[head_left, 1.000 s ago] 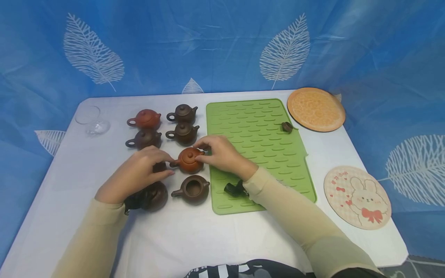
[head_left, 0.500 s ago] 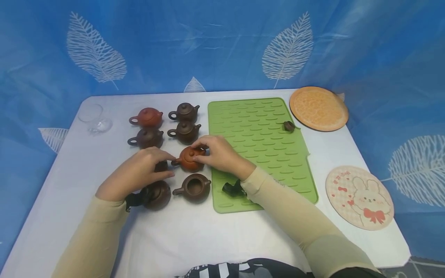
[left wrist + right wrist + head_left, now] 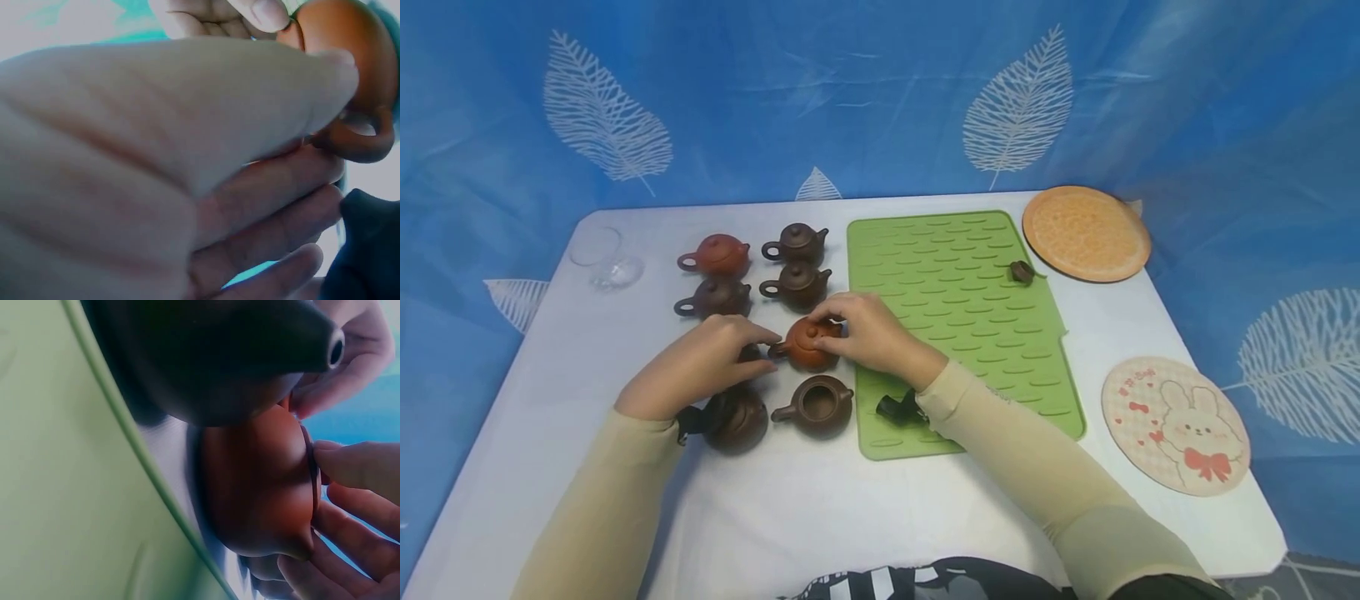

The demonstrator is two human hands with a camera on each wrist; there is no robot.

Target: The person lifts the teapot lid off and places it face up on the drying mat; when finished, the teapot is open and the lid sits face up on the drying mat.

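Observation:
A small orange-brown clay teapot (image 3: pixel 808 346) with its lid on stands left of the green mat, its handle toward the left. My right hand (image 3: pixel 880 335) pinches it at the lid and spout side; in the right wrist view the fingers (image 3: pixel 350 465) reach the lid's edge and the spout. My left hand (image 3: pixel 700 367) is beside the handle (image 3: pixel 359 147), index fingertip right at it, thumb and fingers apart. Just below stands a lidless brown teapot (image 3: pixel 820 406). Another brown teapot (image 3: pixel 739 421) sits under my left wrist, and one more is mostly hidden behind that hand.
Behind my hands stand a red teapot (image 3: pixel 721 255) and dark teapots (image 3: pixel 800 243). A small dark brown piece (image 3: pixel 1021 272) lies on the green mat (image 3: pixel 955 275). Two round mats, orange (image 3: pixel 1086 233) and rabbit-printed (image 3: pixel 1176 425), lie right. Clear glassware (image 3: pixel 616 272) is back left.
The head view has shifted slightly. Both hands stay around the orange-brown teapot, which has barely moved; the left thumb has come a little closer to its handle.

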